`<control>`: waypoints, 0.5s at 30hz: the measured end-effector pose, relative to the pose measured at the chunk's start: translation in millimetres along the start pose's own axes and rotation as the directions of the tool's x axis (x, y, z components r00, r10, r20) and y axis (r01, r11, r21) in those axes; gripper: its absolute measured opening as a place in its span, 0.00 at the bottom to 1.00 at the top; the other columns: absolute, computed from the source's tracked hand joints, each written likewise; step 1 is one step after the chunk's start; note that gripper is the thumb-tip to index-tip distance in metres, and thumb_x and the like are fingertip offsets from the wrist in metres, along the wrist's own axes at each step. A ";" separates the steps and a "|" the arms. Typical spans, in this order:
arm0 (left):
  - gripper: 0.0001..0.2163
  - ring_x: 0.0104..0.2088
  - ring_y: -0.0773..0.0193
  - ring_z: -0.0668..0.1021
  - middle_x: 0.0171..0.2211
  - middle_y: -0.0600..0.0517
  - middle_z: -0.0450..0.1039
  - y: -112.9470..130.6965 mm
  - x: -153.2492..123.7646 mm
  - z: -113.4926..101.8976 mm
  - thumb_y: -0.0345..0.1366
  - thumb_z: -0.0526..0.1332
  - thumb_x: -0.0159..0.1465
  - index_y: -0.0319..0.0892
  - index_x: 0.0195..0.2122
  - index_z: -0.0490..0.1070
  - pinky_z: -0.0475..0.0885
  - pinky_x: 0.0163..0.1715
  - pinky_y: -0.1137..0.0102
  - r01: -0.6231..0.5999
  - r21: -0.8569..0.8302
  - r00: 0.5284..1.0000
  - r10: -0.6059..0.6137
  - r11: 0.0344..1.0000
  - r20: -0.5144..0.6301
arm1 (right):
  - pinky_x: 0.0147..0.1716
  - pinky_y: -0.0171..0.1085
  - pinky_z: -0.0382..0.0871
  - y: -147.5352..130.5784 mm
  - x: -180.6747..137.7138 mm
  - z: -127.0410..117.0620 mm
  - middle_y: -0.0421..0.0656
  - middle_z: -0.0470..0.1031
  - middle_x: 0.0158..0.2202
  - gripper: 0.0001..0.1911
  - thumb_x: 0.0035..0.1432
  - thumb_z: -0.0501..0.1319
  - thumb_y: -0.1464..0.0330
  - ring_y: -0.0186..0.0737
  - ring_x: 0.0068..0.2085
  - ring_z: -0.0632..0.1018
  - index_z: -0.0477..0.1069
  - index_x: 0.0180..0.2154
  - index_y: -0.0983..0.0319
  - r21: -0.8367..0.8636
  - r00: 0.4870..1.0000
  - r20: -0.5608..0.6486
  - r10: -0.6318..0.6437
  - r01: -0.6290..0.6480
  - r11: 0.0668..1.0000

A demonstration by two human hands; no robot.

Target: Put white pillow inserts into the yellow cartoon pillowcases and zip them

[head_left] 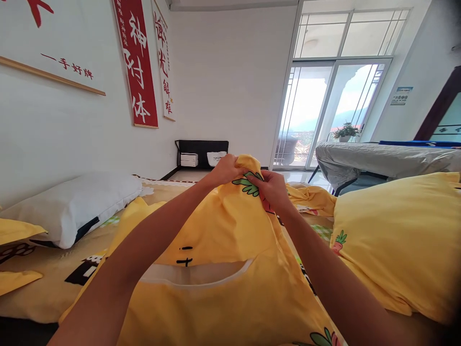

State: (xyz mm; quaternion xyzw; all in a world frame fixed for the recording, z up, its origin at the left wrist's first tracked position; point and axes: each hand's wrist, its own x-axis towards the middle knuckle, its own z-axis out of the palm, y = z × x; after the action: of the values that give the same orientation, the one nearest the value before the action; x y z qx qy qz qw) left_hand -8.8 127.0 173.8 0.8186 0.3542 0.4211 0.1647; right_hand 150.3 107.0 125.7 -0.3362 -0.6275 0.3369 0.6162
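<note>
Both my arms reach forward over a bed. My left hand (226, 171) and my right hand (271, 188) are closed side by side on the far top corner of a yellow pillowcase (216, 269) printed with carrots and green leaves. The pillowcase is lifted toward me, and a white pillow (194, 274) shows through its open slit near my forearms. The fabric bunches between my fingers.
A bare white pillow (77, 204) lies at the left on the patterned bedsheet (43, 283). A filled yellow pillow (396, 240) lies at the right. Beyond are a grey covered table (378, 161), glass balcony doors (324, 110), and red wall banners (137, 62).
</note>
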 end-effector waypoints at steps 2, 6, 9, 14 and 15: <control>0.06 0.32 0.64 0.73 0.31 0.51 0.74 1.4 0.5 0.7 0.34 0.60 0.57 0.39 0.33 0.73 0.66 0.33 0.72 -0.071 0.094 0.990 0.082 0.993 -0.115 | 0.24 0.33 0.69 -1.6 -1.5 -2.2 0.38 0.75 0.24 0.22 0.32 0.75 0.55 0.34 0.25 0.74 0.74 0.27 0.62 0.009 0.999 0.021 0.050 -0.050 0.999; 0.09 0.33 0.64 0.73 0.31 0.51 0.74 1.9 1.7 -1.9 0.34 0.53 0.65 0.40 0.39 0.72 0.65 0.35 0.71 -0.109 0.239 0.907 0.195 0.965 -0.373 | 0.25 0.37 0.73 3.4 -17.4 -9.6 0.41 0.77 0.26 0.21 0.29 0.76 0.61 0.41 0.27 0.77 0.76 0.28 0.62 -0.029 0.943 0.178 0.281 -0.281 0.959; 0.10 0.32 0.64 0.73 0.30 0.53 0.73 -1.8 5.5 -7.0 0.36 0.52 0.66 0.41 0.43 0.71 0.64 0.35 0.72 -0.086 0.246 0.890 0.185 0.966 -0.417 | 0.26 0.39 0.75 6.6 -37.3 -12.9 0.44 0.79 0.29 0.19 0.33 0.75 0.60 0.46 0.30 0.79 0.77 0.30 0.61 -0.068 0.861 0.319 0.397 -0.397 0.915; 0.11 0.30 0.63 0.71 0.29 0.52 0.71 1.9 11.4 -7.3 0.36 0.51 0.67 0.40 0.44 0.70 0.63 0.34 0.71 -0.126 0.311 0.885 0.249 0.942 -0.394 | 0.24 0.37 0.71 3.8 -55.3 1.5 0.44 0.80 0.31 0.17 0.39 0.72 0.59 0.44 0.29 0.78 0.77 0.32 0.61 -0.170 0.912 0.219 0.348 -0.315 0.934; 0.11 0.30 0.63 0.71 0.29 0.52 0.71 4.8 11.4 -5.9 0.36 0.51 0.67 0.41 0.44 0.70 0.62 0.34 0.71 -0.134 0.340 0.891 0.263 0.931 -0.369 | 0.24 0.36 0.70 4.4 -56.0 7.1 0.44 0.79 0.31 0.16 0.41 0.71 0.60 0.44 0.29 0.78 0.76 0.32 0.61 -0.221 0.923 0.216 0.319 -0.272 0.937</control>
State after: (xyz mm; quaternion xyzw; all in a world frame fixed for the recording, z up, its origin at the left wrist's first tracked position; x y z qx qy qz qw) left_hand -6.9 131.7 186.6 0.7600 0.3551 0.5376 -0.0859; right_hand 144.1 62.4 91.3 -0.4389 -0.6703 0.4051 0.4404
